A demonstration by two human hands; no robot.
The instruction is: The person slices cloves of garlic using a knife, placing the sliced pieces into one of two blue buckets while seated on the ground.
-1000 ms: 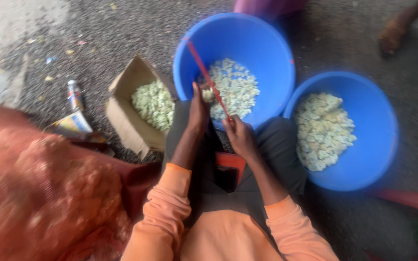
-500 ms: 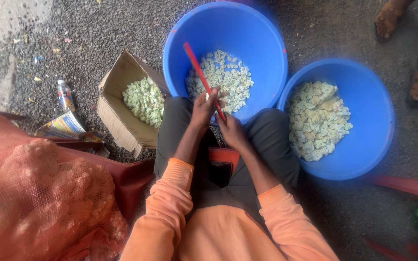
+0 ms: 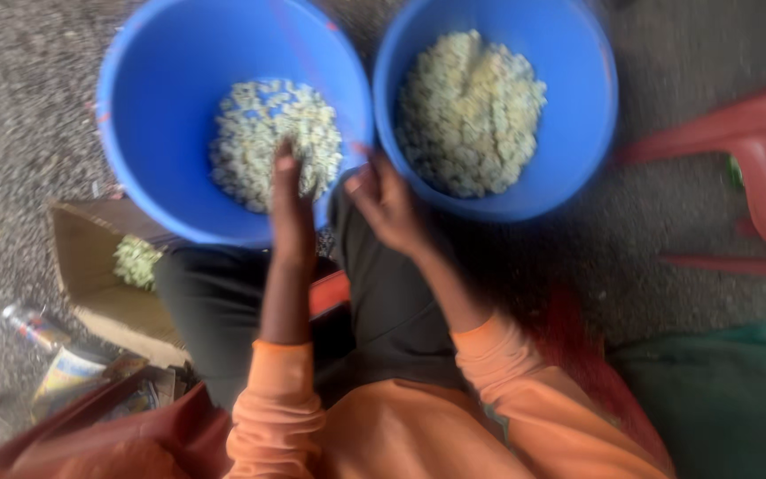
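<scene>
Beside a brown carton (image 3: 90,266), left hand (image 3: 290,200) reaches into blue tub (image 3: 144,106); finger positions unclear.

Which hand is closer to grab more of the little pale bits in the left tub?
Left. The left hand already reaches over the left blue tub's rim onto the pale bits; the right hand is outside, between tubs.

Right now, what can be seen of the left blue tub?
The left tub is a round, deep, blue one, plastic by its look, upright on gravelly ground. Its bottom holds a heap of small pale greenish-white pieces. The left hand reaches over its near rim, fingertips at the heap. It sits close beside a second blue tub.
</scene>
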